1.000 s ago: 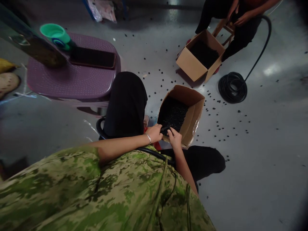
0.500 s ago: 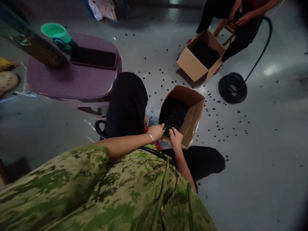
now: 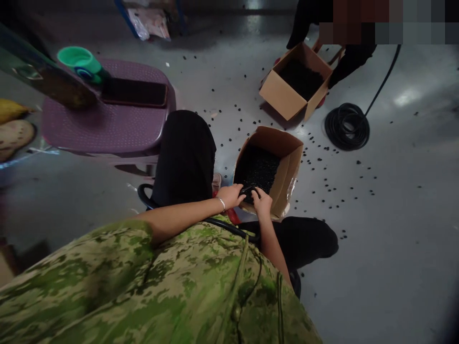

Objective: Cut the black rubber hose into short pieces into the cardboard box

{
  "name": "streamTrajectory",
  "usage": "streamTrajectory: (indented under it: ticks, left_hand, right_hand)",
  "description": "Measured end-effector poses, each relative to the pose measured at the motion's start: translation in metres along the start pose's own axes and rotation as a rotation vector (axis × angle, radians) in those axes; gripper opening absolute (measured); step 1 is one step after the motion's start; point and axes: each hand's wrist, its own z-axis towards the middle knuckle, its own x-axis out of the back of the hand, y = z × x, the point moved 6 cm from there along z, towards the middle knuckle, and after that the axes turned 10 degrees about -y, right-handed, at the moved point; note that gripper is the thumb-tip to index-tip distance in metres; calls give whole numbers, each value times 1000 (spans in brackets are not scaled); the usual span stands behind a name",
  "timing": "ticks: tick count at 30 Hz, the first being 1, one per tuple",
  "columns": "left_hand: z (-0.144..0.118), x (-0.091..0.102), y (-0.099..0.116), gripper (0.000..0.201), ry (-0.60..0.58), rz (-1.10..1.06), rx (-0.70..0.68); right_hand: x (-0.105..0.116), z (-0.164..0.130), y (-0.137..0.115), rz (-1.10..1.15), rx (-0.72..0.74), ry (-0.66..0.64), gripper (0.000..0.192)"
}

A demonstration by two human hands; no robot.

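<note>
Both my hands are over the near edge of an open cardboard box (image 3: 291, 165) that holds many small black pieces (image 3: 264, 169). My left hand (image 3: 230, 195), with a bracelet at the wrist, is closed around a thin black length that looks like hose (image 3: 246, 189). Its tip points toward my right hand (image 3: 263, 201). The right thumb and fingers are bent together at that tip; what lies between them is too small to make out. A black ribbed hose (image 3: 229, 226) crosses my lap beneath both forearms.
A purple stool (image 3: 118, 126) at left bears a phone (image 3: 134, 92), a green cup (image 3: 81, 62) and a dark cylinder (image 3: 53, 71). Beyond my box stands another box (image 3: 283, 93) of black pieces, before a seated person. A coiled hose (image 3: 347, 126) and scattered black rings lie on the floor.
The view has shifted slightly. The right fingers have parted a little from the left hand's grip; otherwise both hands stay at the box's near edge. The seated person's upper part is now masked.
</note>
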Motion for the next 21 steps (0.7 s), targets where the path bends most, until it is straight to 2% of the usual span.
streamTrajectory:
  ticks: [6,10,21]
  left_hand:
    - [-6,1,-5,49,-41,5,-51]
    - [-8,0,-8,51,-55,11,-80]
    - [-9,3,-9,43,-5,-6,-72]
  right_hand:
    - [11,2,-2,-59,-36,68,32]
    - [10,4,-5,-95,-19,53,30]
    - [16,5,-2,-116,-41,82,32]
